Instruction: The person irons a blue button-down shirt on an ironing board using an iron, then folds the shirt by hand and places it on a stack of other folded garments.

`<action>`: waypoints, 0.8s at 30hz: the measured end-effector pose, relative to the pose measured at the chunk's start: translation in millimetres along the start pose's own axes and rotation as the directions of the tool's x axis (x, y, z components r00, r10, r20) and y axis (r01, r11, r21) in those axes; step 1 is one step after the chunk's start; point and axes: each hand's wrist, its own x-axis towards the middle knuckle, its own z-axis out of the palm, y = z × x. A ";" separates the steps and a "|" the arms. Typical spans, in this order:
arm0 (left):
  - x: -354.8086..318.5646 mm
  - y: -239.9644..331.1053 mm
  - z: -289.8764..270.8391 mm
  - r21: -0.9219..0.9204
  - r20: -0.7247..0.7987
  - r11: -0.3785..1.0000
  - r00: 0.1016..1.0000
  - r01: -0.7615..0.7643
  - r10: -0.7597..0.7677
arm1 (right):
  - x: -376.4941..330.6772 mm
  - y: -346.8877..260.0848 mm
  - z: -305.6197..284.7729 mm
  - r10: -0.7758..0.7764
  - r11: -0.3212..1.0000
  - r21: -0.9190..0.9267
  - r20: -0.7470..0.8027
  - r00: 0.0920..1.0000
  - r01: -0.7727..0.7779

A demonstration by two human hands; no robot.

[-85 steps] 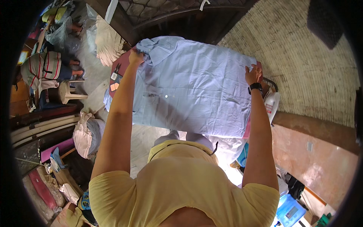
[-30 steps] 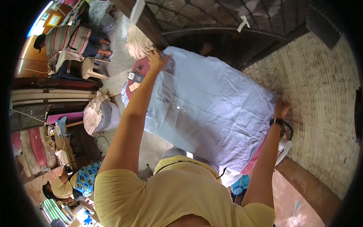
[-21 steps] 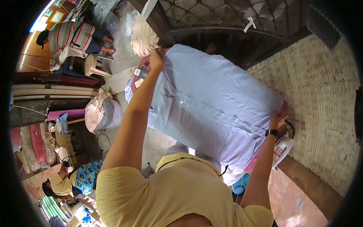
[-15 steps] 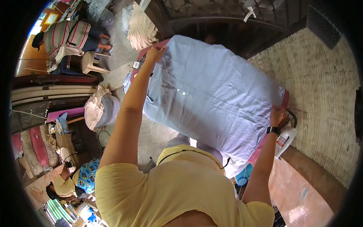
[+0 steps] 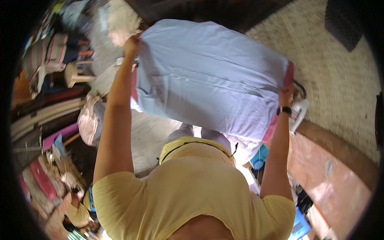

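Observation:
A light blue buttoned shirt (image 5: 208,60) lies spread over a red-covered ironing table (image 5: 289,75), with small buttons showing near its middle. My left hand (image 5: 131,46) is closed on the shirt's far left edge, arm stretched out. At the right end, my right hand (image 5: 285,96) has its fingers closed on the shirt's edge, beside the red cover. A white iron (image 5: 298,114) with a dark cord or handle stands just right of that hand. Blur softens the fingers of both hands.
A cloth-wrapped bundle (image 5: 91,120) stands left of the table. Farther left are a beige plastic stool (image 5: 74,74) and a seated person in striped clothing (image 5: 50,52). Another person (image 5: 78,214) is at lower left. A pinkish wall (image 5: 316,160) runs along the right.
The view has shifted. My left hand has moved outward to the left with the shirt's edge, and the cloth looks flatter. My right hand keeps to the right edge.

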 end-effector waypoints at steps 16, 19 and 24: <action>-67.7 33.1 -7.9 0.165 -0.404 0.954 0.865 -0.250 0.296 | -92.6 18.7 -12.7 -0.013 0.967 0.252 -0.012 1.000 0.015; -153.6 43.0 -13.2 -0.045 -0.293 0.934 0.898 -0.355 0.327 | -125.2 17.7 -14.8 0.025 0.967 0.254 -0.014 1.000 -0.021; -238.4 46.2 2.4 0.031 -0.112 0.930 0.923 -0.366 0.367 | -135.3 22.8 -8.1 -0.104 0.990 0.074 -0.172 0.980 0.118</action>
